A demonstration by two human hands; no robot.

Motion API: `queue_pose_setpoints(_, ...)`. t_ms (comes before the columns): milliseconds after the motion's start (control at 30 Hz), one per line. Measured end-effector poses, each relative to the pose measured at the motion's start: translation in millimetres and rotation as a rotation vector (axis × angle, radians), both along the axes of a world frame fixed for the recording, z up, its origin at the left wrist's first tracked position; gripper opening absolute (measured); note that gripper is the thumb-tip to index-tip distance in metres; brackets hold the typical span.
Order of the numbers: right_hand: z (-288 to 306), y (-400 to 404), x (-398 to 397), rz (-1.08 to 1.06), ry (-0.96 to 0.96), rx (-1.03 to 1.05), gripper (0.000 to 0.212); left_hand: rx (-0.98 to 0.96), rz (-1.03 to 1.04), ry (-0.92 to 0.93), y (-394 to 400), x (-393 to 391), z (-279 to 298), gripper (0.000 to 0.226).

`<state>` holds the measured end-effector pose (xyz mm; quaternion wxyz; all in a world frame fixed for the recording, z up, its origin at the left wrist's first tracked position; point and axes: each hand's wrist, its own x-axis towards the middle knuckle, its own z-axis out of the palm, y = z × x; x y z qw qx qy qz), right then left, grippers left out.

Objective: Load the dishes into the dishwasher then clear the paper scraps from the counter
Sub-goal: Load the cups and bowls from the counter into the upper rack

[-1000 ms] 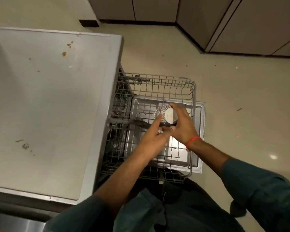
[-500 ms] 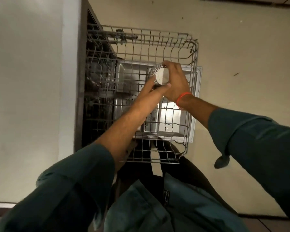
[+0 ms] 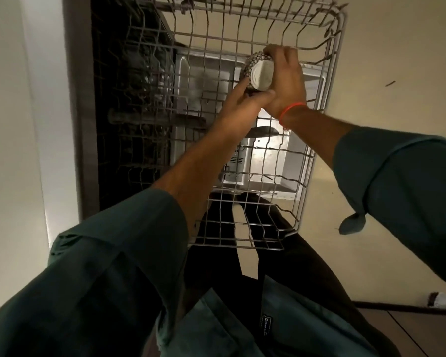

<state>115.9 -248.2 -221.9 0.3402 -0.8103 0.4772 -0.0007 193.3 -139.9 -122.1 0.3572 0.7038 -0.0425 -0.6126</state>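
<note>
overhead | wire rack (image 3: pixel 317 161) pulled out (over beige floor (image 3: pixel 397 60)) | counter (image 3: pixel 11 124) left

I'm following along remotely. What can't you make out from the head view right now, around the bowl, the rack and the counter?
- Patterned bowl: its inside and rim are hidden; it faces away, with the right hand and left hand around it.
- Whether the bowl touches the rack: hidden by the hands.
- Dishwasher interior: too dark to see what is loaded.
- Counter: mostly cut off by the left edge; no scraps visible.
</note>
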Motion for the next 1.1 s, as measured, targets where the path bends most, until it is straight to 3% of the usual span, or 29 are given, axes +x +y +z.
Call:
queue_pose_setpoints(167, -13, -2, 6, -0.007, 0.062, -0.022, 0.084, 0.046, 0.011, 0.029, 12, -2, -9, 0.073)
queue_pose_setpoints(400, -9, -4, -2, 0.038, 0.086, -0.002, 0.085, 0.03, 0.063, 0.013, 16, 1, -5, 0.072)
queue_pose_setpoints(800, 66, 45, -22, -0.194, -0.303, 0.106, 0.061, -0.092, 0.043, -0.09, 41, -3, 51, 0.073)
queue_pose_setpoints(1100, 155, 102, -55, -0.21, -0.442, 0.207, 0.051, -0.222, -0.001, -0.157, 101, -32, 121, 0.076)
